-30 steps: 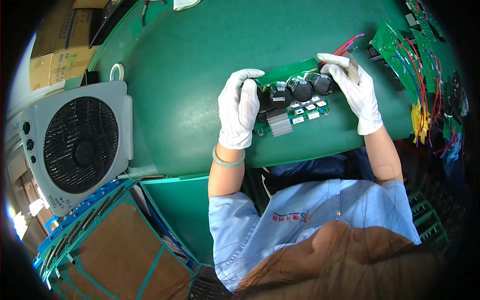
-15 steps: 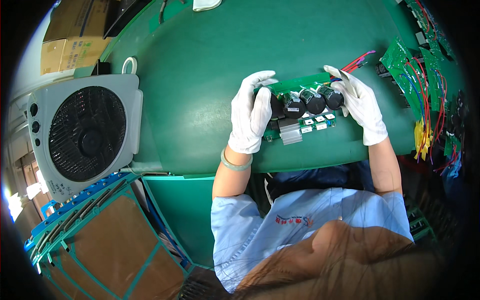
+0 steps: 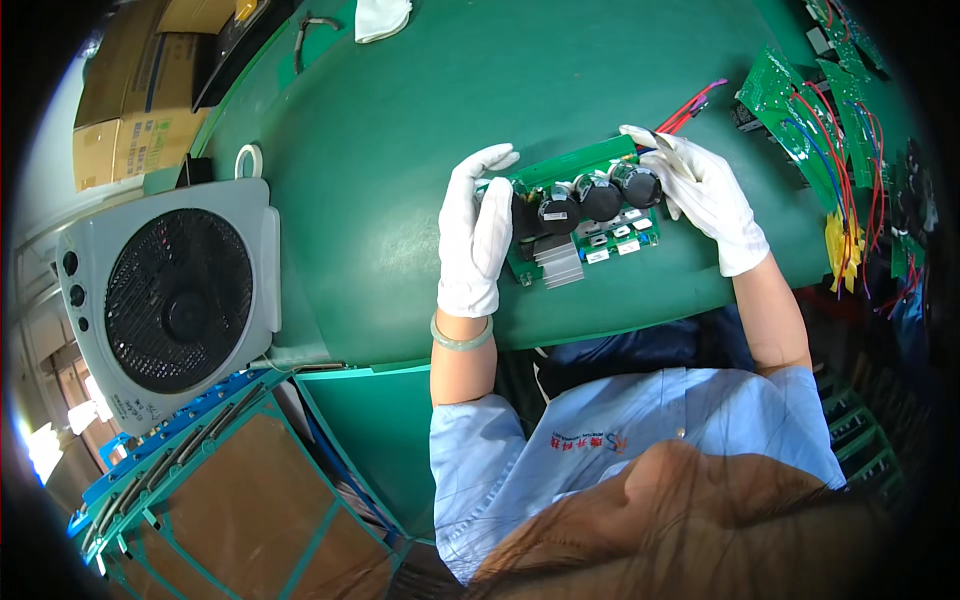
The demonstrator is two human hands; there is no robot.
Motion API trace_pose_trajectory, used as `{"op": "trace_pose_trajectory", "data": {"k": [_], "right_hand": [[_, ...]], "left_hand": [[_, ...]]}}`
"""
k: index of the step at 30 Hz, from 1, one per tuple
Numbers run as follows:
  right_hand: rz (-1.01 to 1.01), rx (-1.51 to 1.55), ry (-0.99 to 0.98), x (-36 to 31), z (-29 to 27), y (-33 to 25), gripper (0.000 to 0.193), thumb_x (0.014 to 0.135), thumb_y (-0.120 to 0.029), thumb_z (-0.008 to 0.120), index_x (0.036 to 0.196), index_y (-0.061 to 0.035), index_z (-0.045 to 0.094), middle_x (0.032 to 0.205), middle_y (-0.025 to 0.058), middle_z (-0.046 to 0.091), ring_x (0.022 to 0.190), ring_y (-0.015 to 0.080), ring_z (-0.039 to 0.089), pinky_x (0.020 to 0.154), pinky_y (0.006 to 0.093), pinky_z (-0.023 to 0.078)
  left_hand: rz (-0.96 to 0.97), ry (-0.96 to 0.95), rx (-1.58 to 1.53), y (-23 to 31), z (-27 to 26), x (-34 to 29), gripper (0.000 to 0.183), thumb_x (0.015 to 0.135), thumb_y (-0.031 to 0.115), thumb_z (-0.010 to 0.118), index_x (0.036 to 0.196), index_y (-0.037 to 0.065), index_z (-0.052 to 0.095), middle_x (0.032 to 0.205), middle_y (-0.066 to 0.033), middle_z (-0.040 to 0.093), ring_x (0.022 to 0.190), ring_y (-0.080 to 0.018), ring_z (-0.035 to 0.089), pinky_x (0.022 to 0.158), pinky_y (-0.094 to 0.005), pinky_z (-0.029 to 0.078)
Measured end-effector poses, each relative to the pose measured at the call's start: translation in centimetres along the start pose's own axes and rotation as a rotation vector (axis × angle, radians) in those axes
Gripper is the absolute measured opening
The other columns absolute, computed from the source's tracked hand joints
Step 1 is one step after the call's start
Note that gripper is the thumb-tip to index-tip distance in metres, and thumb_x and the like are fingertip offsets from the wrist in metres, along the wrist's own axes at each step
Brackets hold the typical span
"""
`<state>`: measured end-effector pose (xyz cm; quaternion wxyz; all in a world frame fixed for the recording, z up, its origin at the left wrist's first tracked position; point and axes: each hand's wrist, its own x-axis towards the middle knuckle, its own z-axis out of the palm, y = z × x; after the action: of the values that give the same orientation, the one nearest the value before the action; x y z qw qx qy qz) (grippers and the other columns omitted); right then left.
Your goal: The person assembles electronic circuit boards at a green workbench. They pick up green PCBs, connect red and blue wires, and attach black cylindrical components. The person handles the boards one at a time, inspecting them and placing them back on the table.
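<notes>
Both my hands wear white gloves and hold a green circuit board (image 3: 585, 163) tilted above the green work surface. My left hand (image 3: 474, 232) is closed around its left end, the thumb beside a black cylindrical capacitor (image 3: 558, 211). At the right end, my right hand (image 3: 706, 200) grips the board's edge, fingers along the top corner. A thin grey metal tool (image 3: 674, 157), perhaps tweezers, lies among those fingers. Several black capacitors stand in a row on the board, with a finned silver heat sink (image 3: 559, 266) below them. Red and purple wires (image 3: 690, 108) stick out past the right hand.
A grey box fan (image 3: 262, 300) stands at the left of the green mat (image 3: 400, 120). More circuit boards (image 3: 775, 100) with red and blue wires stand at the right edge. A white cloth (image 3: 381, 18) lies at the back, and cardboard boxes (image 3: 135, 150) are stacked far left.
The view has shifted slightly. Board and hands appear a little further left in the picture, and the board's right end is tilted slightly higher. Both hands keep their grip.
</notes>
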<state>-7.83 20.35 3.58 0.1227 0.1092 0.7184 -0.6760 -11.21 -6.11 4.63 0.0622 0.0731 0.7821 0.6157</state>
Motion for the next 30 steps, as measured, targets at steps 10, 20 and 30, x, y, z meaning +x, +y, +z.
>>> {"op": "trace_pose_trajectory", "data": {"k": [10, 20, 30], "right_hand": [[-0.628, -0.382, 0.126, -3.3, -3.2, 0.0, 0.037, 0.091, -0.009, 0.062, 0.126, 0.0008, 0.064, 0.095, 0.0086, 0.073, 0.064, 0.0116, 0.059, 0.062, 0.0258, 0.051], [-0.94, -1.021, 0.036, -5.2, 0.0, -1.3, 0.038, 0.08, -0.014, 0.072, 0.118, -0.0117, 0.069, 0.089, 0.0052, 0.066, 0.073, 0.021, 0.065, 0.058, 0.0334, 0.049], [-0.984, -1.103, 0.098, -5.4, 2.2, 0.0, 0.045, 0.076, -0.011, 0.069, 0.121, -0.0126, 0.069, 0.088, 0.0015, 0.067, 0.069, 0.0176, 0.064, 0.056, 0.033, 0.048]], "left_hand": [[-0.03, -0.009, -0.055, 0.3, 0.1, -0.2, 0.031, 0.102, 0.01, 0.039, 0.122, -0.001, 0.059, 0.111, -0.0137, 0.067, 0.1, -0.0164, 0.063, 0.092, -0.028, 0.048], [-0.046, 0.003, -0.054, 0.6, 0.1, -0.1, 0.026, 0.099, 0.007, 0.049, 0.121, 0.0, 0.061, 0.108, -0.0111, 0.067, 0.095, -0.0132, 0.061, 0.087, -0.0267, 0.048], [0.008, -0.007, -0.12, 0.0, 0.1, -0.3, 0.026, 0.097, 0.005, 0.054, 0.123, -0.001, 0.059, 0.109, -0.0084, 0.065, 0.084, -0.0075, 0.055, 0.077, -0.0229, 0.046]]}}
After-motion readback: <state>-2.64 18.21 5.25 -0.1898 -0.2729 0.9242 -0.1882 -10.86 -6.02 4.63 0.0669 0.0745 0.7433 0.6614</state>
